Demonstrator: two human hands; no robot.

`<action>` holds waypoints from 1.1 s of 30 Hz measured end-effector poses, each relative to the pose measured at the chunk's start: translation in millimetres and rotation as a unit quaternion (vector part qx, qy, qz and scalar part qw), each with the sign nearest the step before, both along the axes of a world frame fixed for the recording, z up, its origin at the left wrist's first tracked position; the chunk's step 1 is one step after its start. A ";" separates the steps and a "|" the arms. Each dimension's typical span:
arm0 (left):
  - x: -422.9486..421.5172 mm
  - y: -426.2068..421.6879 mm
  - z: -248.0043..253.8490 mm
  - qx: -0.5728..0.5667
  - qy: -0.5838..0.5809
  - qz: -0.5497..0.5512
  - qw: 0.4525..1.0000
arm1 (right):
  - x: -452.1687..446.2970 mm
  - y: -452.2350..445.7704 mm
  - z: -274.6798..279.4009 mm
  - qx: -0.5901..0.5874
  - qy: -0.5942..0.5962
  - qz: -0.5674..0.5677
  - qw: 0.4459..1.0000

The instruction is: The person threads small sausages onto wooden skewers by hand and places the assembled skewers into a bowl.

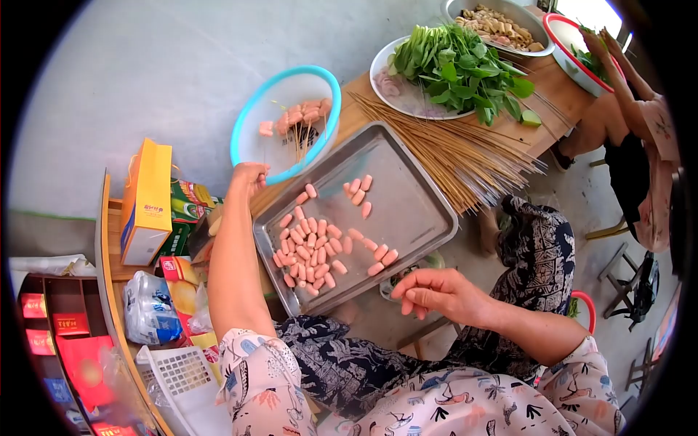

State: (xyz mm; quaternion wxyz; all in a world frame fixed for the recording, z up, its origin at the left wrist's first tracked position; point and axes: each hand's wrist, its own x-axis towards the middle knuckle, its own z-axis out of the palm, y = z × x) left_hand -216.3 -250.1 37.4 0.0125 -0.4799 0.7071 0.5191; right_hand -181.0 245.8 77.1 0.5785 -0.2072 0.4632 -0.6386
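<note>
Fingers (416,289) hover beside the metal tray (414,240) holding small pink sausages (313,247).

Bright daylight from upper right; fisheye edges curve into black.

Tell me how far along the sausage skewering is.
Seemingly partway. Done: skewered sausages in the basin. In hand: nothing clearly visible; left hand at the basin's rim, right hand near the tray. Remaining: many loose sausages on the tray, bare sticks beside it.
</note>
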 end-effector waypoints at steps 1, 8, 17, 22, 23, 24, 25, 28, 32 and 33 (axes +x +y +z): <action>-4.6 -3.6 -7.0 -0.004 -0.013 0.011 1.000 | -0.7 0.7 0.2 0.004 -0.001 0.000 1.000; -2.7 -14.3 -35.7 -0.197 -0.120 -0.005 0.973 | 1.1 2.4 1.1 0.002 0.008 0.009 1.000; 94.1 69.8 -30.4 -0.367 0.128 -0.111 0.915 | 9.5 -2.7 -5.3 -0.018 0.104 -0.027 0.994; 175.9 137.9 -20.0 -0.279 0.155 -0.156 0.935 | -0.4 -0.2 -24.9 -0.011 0.180 -0.015 0.983; 190.5 148.3 -16.4 -0.297 0.136 -0.167 0.930 | -4.9 1.8 -15.7 -0.010 0.135 -0.020 0.991; 203.2 157.1 -17.0 -0.292 0.142 -0.170 0.930 | -11.5 5.2 -5.5 -0.013 0.089 -0.022 0.996; 216.5 163.3 -17.1 -0.252 0.139 -0.147 0.946 | -22.3 13.9 7.2 -0.015 0.092 -0.026 0.995; 238.2 183.1 -7.7 -0.183 0.119 -0.114 0.969 | -63.1 39.0 23.7 -0.020 0.186 -0.133 0.973; 243.4 200.7 -11.2 -0.181 0.122 -0.103 0.970 | -130.2 80.4 13.2 0.041 0.286 -0.281 0.915; 241.9 199.4 -17.6 -0.188 0.165 -0.109 0.962 | -143.9 89.9 4.0 0.084 0.302 -0.298 0.902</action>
